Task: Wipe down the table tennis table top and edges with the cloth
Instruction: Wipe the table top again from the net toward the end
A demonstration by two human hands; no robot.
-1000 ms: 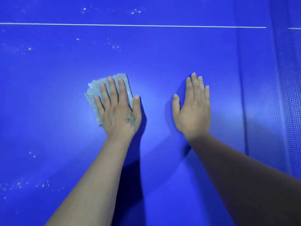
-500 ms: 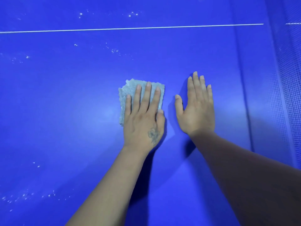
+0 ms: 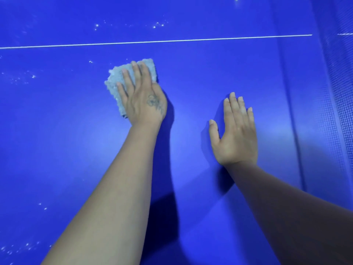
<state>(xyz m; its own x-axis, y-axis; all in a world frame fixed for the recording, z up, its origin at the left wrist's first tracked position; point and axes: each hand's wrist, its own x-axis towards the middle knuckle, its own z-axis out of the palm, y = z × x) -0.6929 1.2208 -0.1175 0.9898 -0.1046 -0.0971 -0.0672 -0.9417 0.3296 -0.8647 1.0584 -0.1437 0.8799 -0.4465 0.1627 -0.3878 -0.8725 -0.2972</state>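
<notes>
The blue table tennis table top (image 3: 57,140) fills the view. A pale grey cloth (image 3: 116,81) lies flat on it, just below the white centre line (image 3: 152,42). My left hand (image 3: 143,98) presses down on the cloth with fingers spread, covering its lower right part. My right hand (image 3: 235,131) rests flat on the bare table to the right, palm down, fingers together, holding nothing.
The net (image 3: 342,92) runs along the right edge of the view. Small white specks (image 3: 156,25) dot the surface beyond the line, at the left (image 3: 32,76) and near the bottom left (image 3: 19,247).
My left hand has slid the cloth away from me toward the white line, after first moving it to the right. My right hand stays flat in the same place.
</notes>
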